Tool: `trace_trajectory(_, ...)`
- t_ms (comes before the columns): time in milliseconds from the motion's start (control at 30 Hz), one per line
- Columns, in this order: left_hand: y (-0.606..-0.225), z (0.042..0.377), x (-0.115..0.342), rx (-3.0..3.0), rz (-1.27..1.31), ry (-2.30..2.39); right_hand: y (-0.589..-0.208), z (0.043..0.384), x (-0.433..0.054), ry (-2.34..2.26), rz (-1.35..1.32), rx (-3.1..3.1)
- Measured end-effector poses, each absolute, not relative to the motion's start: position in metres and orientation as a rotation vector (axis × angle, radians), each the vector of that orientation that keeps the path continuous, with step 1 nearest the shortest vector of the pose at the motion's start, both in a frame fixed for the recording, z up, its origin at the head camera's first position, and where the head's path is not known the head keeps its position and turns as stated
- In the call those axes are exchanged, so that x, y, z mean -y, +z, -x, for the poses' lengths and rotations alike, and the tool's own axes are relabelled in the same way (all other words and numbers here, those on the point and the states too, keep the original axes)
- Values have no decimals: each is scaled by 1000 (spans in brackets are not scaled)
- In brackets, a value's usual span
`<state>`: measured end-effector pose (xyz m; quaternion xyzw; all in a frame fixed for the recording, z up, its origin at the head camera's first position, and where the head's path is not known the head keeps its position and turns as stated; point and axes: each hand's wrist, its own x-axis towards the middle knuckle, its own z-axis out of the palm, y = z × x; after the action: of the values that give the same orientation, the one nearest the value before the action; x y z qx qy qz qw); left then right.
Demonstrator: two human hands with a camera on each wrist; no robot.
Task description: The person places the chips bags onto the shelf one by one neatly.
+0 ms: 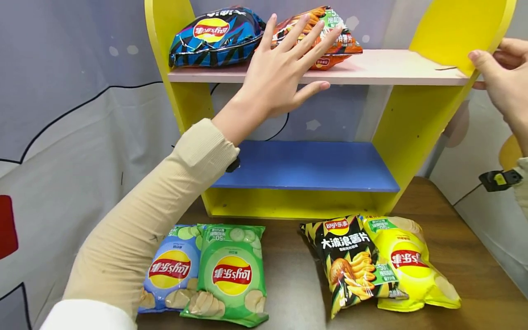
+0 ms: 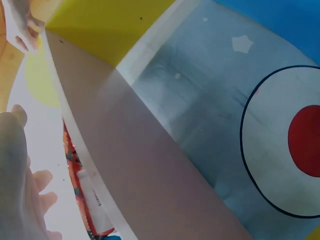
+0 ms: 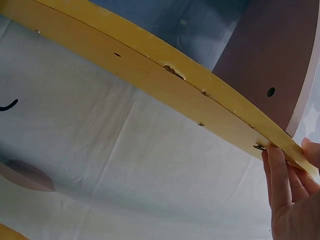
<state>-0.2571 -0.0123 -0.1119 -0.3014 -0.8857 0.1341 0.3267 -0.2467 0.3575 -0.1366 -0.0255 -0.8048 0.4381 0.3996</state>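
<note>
A yellow-sided shelf unit (image 1: 416,133) fills the middle and upper right of the frame, standing on a brown wood-look surface (image 1: 284,275). Along the bottom of the frame lie four crisp bags: a green bag (image 1: 231,275) overlapping a blue bag (image 1: 171,268) left of centre, and a black bag (image 1: 350,261) overlapping a yellow bag (image 1: 412,266) at lower right.

At top centre, on the pale upper shelf (image 1: 392,64), the orange bag (image 1: 334,57) sits right of a blue-and-black bag (image 1: 218,36).

Your left hand (image 1: 280,73) is spread wide in front of the orange bag, fingers straight, gripping nothing; you cannot tell from here whether it touches the bag. At the right edge, your right hand (image 1: 505,75) pinches the unit's side panel between thumb and fingers.

The step seems to be settling the orange bag while steadying the unit. To do it well, brace that panel firmly without pulling, and press lightly with a flat palm, so the bag neither crumples nor nudges its neighbour.
</note>
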Motion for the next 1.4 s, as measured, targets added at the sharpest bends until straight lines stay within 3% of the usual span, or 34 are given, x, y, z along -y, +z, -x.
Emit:
trace_trajectory(567, -173, 183, 71, 2177, 890, 227, -138, 244, -356, 1122, -18, 2076)
trace_trajectory(1400, -353, 100, 218, 2387, 978, 84, -134, 237, -359, 1119, -37, 2099)
